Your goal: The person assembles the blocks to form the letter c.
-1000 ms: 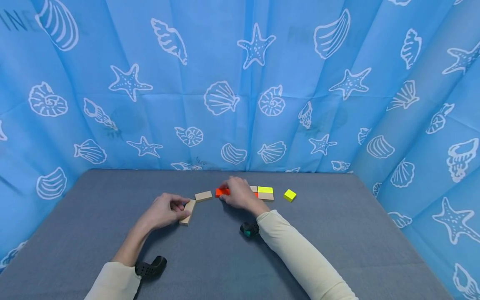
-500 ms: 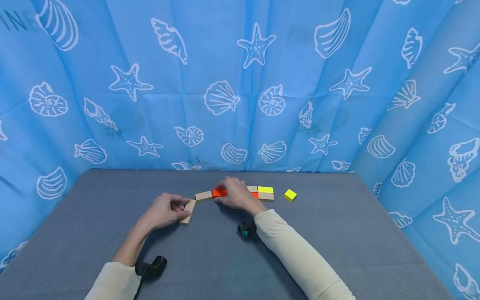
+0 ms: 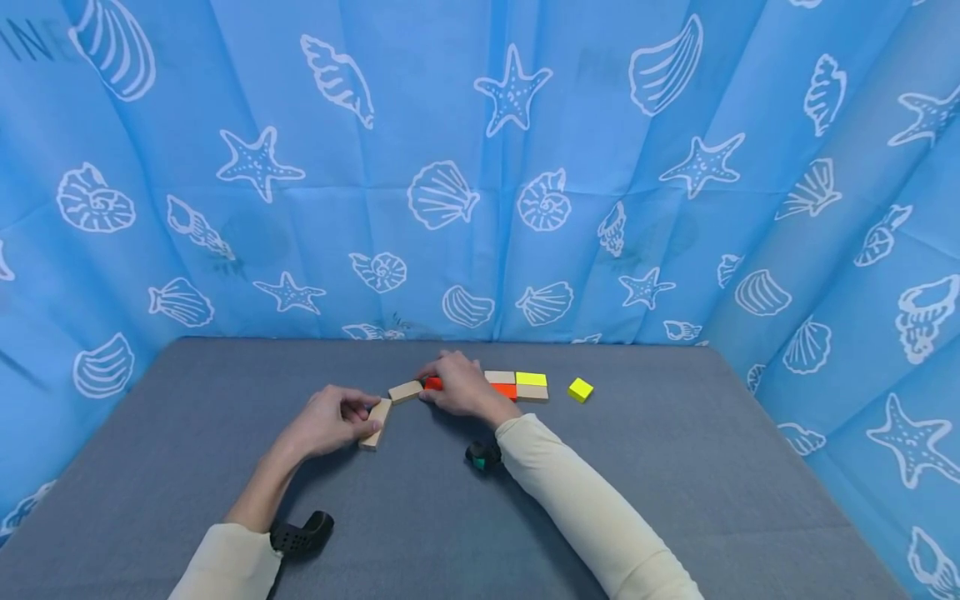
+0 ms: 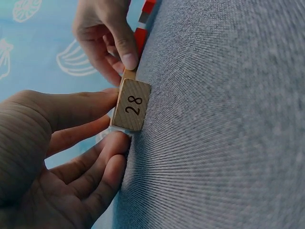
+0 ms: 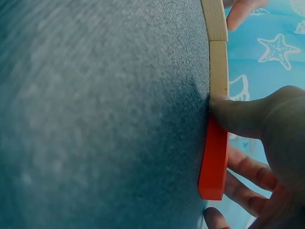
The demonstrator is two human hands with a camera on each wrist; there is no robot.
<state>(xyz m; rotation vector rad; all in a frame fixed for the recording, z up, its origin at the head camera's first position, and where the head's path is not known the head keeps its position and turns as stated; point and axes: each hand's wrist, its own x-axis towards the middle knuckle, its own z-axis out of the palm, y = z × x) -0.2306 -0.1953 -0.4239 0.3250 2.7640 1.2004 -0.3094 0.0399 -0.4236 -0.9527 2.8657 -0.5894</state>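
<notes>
My left hand (image 3: 330, 423) pinches a plain wooden block (image 3: 377, 423) lying flat on the cloth; its end, marked 28, faces the left wrist view. A second plain wooden block (image 3: 406, 392) adjoins its far end at an angle. Beyond that lies a red block (image 5: 214, 162), end to end with the second one. My right hand (image 3: 461, 385) is over this joint, its thumb on the near side across the meeting ends and its other fingers behind. In the head view the right hand covers much of the red block.
To the right of the right hand sits a group of blocks: a wooden one (image 3: 499, 377), a red one (image 3: 505, 390), a yellow one (image 3: 531, 379) and another wooden one (image 3: 532, 392). A separate yellow block (image 3: 581, 389) lies farther right. A blue curtain (image 3: 480, 208) hangs behind the grey table (image 3: 637, 475).
The right hand has moved left, sliding the red block against the second wooden block, which has shifted slightly left. My left hand and its block have stayed in place.
</notes>
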